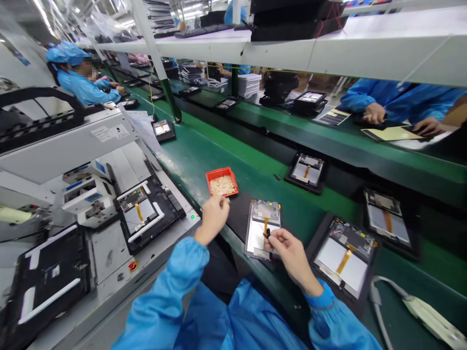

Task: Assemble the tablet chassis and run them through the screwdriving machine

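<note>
My left hand [214,215] is curled shut just in front of a small orange tray [222,182] filled with pale flat pieces; what its fingers hold is hidden. My right hand [288,252] pinches a small dark part against an open tablet back [262,226] with an orange ribbon cable. That tablet lies on a black mat at the near edge of the green belt [204,150].
A press fixture [148,214] holding another tablet stands at my left, with a second black jig [47,279] nearer. More open tablets [345,255] ride on trays along the belt. Other workers in blue sit at the far left and across the line. A white power strip [430,316] lies at right.
</note>
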Demonstrator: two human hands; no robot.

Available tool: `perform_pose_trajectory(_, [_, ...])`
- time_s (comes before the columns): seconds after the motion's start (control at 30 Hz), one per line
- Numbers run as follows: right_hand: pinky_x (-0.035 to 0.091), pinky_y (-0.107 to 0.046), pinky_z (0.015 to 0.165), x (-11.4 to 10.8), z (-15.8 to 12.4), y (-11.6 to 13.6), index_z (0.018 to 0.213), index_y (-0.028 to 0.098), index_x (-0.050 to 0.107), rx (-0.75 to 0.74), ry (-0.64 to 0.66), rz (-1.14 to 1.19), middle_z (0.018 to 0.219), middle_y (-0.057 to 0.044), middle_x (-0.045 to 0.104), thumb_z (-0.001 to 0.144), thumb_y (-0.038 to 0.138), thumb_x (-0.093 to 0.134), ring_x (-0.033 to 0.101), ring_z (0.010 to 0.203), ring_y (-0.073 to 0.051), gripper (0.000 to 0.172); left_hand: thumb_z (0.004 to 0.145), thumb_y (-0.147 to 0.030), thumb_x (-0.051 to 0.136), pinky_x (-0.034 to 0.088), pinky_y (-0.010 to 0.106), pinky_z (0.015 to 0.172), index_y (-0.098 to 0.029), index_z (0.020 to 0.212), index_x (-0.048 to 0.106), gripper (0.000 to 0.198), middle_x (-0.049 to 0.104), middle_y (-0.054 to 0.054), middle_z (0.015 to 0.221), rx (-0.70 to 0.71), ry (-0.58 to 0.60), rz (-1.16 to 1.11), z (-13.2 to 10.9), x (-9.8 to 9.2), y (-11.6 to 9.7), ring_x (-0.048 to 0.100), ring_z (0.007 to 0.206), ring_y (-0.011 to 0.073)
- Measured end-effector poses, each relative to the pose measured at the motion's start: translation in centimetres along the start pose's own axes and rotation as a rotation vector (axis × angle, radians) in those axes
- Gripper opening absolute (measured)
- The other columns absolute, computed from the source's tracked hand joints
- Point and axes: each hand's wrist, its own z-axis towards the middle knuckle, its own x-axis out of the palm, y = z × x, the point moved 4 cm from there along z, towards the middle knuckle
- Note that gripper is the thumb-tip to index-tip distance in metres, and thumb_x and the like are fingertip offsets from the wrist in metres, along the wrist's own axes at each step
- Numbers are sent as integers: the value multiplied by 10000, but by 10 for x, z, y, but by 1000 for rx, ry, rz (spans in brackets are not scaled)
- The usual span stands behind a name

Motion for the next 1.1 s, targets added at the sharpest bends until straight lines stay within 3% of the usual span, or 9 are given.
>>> perform_pose_trajectory(0.07, [500,-298,642,-18,-2,4,857,190,624,-116,-77,-216,782,-36,657,842,467,690,602,696,-176,286,943,-265,485,458,326,770,-146,940,677,225,712,127,919,-15,47,244,41,2,7,674,873,249])
perform_pose_trajectory(0.13, [511,-321,705,-26,-9,6,875,195,654,-266,-100,-408,854,-54,669,879,409,661,616,765,-193,215,931,-271,508,465,355,773,-128,977,676,225,707,167,931,-9,103,315,70,7,10,679,903,293])
perform_pose_trajectory(0.2, [513,-347,780,-24,-19,3,891,203,677,-409,-78,-533,902,-66,677,921,340,616,627,838,-208,153,933,-236,483,465,357,782,-143,1057,663,238,700,169,998,12,126,311,82,12,10,673,952,299])
perform_pose_trajectory(0.27, [512,-358,794,-17,-29,-4,900,213,690,-511,-54,-614,885,-66,675,941,277,589,625,853,-211,127,943,-208,437,463,344,786,-183,1099,650,266,691,140,1068,36,95,303,78,12,11,664,987,282])
perform_pose_trajectory(0.5, [516,-364,781,-8,-49,-27,1034,221,686,-663,-43,-732,924,-68,672,936,124,570,611,869,-204,180,897,-127,431,468,301,839,-199,977,673,264,728,56,1003,141,-120,-35,6,-2,18,669,944,206])
perform_pose_trajectory(0.6, [512,-369,780,-8,-51,-31,1051,219,679,-700,-18,-751,930,-70,668,932,113,575,604,872,-205,190,904,-124,431,479,298,813,-194,951,675,258,713,51,931,215,-144,-197,-30,-4,16,664,881,192])
perform_pose_trajectory(0.77, [490,-374,765,-6,-53,-38,1083,204,662,-724,33,-799,941,-81,660,947,113,549,579,869,-209,199,927,-112,412,478,338,811,-183,955,676,275,669,68,891,350,-55,-310,-85,11,2,618,883,205])
perform_pose_trajectory(0.97, [444,-355,744,-3,-51,-39,1081,170,664,-729,76,-947,939,-92,645,954,112,528,536,846,-206,195,947,-112,395,449,401,911,-153,1280,598,393,656,125,1192,756,271,-88,-141,58,-22,570,1088,249])
perform_pose_trajectory(1.1, [417,-351,750,-5,-56,-36,1076,164,685,-730,46,-1058,966,-107,629,966,131,502,523,884,-217,215,969,-157,392,421,412,936,-110,1364,534,422,620,156,1295,851,244,127,-157,73,-23,547,1152,267])
